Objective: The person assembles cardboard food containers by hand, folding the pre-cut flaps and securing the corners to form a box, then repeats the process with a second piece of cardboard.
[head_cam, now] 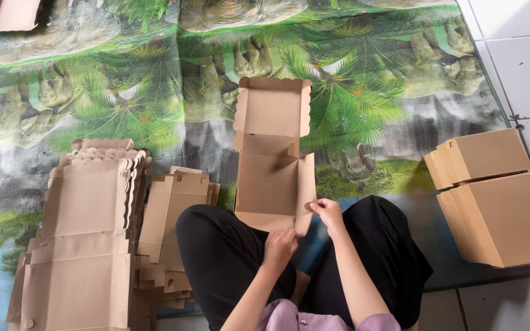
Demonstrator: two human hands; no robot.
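Patterned mat [154, 73]; both hands [280, 244] [328, 211] seemingly pinch half-folded box [272, 184].

I see a jungle-print floor mat [124, 92] over white tile floor [522, 55]. On the mat: flat cardboard stacks [87, 245], a half-folded box [272, 165], two finished boxes [498, 196], another piece [10, 13] at the top-left corner.

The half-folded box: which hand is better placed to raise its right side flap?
Probably the right hand: its fingertips already pinch the right side flap of the half-folded box at its near edge. The left hand sits at the box's near front edge, lower and further from that flap.
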